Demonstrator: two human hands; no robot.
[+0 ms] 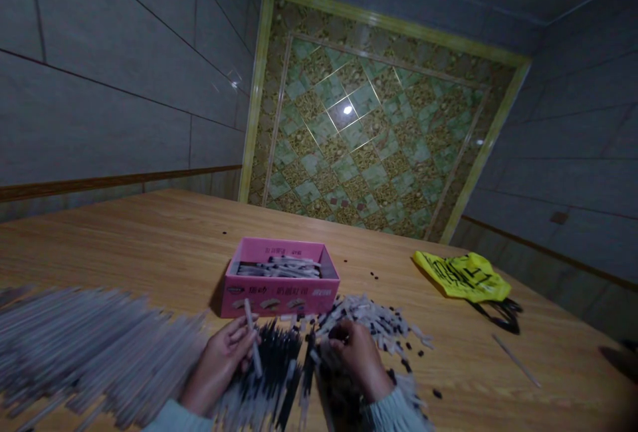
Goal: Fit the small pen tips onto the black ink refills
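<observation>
Here, left hand [226, 351]: pinches a pale tube [256, 356] in front of the pink box [279, 298].
Right hand [359, 354]: curled, right-front of the box; cannot tell whether it grips anything.
Clear tubes [84, 345]: left-front of the box.
Yellow bag [461, 276]: right of it.

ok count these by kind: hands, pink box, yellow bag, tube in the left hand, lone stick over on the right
Hands: 2 (left hand, right hand)
Pink box: 1
Yellow bag: 1
Held tube: 1
Lone stick: 1
Total: 6
</observation>
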